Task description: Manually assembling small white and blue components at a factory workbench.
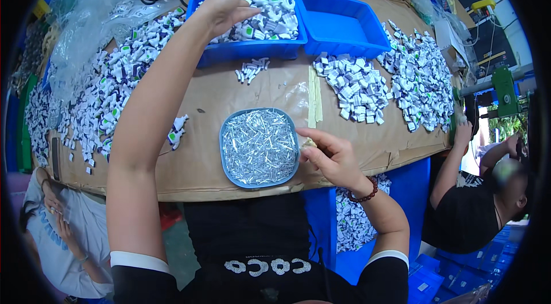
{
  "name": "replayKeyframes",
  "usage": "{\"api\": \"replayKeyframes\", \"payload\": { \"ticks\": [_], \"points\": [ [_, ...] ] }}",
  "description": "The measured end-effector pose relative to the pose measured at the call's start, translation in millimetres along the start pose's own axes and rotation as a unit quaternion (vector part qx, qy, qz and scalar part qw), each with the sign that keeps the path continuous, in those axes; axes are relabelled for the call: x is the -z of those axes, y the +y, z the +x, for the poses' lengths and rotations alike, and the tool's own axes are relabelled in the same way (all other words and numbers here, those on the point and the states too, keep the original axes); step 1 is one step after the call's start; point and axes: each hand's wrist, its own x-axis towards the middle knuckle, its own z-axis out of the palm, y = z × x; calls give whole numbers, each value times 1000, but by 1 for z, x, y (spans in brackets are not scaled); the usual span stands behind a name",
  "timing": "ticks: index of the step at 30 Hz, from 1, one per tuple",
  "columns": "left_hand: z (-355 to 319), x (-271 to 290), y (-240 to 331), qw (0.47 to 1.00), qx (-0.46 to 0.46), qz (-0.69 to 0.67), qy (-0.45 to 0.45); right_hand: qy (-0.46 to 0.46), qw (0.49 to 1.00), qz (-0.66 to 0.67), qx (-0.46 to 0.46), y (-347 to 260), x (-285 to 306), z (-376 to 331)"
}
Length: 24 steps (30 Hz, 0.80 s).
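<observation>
My left hand (225, 10) reaches far over the left blue bin (252, 50), thumb and fingers apart, with nothing visible in it. White plastic pieces with grey and green marks (274, 16) fill that bin. Nearer to me, my right hand (336, 157) is closed in a pinch at the right rim of a square blue-grey tray (222, 157). Between its fingertips shows a small pale-yellow piece (308, 143), too small to name. Many thin silvery metal pins (258, 146) lie in the tray.
An empty blue bin (341, 20) stands beside the full one. Heaps of white pieces (123, 77) lie at left; white blocks (357, 88) and more pieces (423, 80) at right. Small white sticks (251, 70) lie mid-table. Co-workers sit at left (69, 229) and right (470, 200).
</observation>
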Motion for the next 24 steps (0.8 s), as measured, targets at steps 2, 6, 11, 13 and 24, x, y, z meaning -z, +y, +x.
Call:
{"api": "replayKeyframes", "payload": {
  "ticks": [2,6,11,13,24],
  "points": [
    [-6,17,-7,999,-34,23,-10,-1,1000,-12,-13,6,1,-1],
    [-52,45,-14,986,-53,154,28,19,967,-210,143,20,-1,8],
    [-99,94,-32,910,-111,399,-3,-15,903,-360,232,22,-16,20],
    [-127,116,-40,814,-157,557,-45,-47,883,-407,232,24,-23,24],
    [-200,118,-104,656,-194,729,-42,-28,838,-483,253,50,-34,31]
  ]
}}
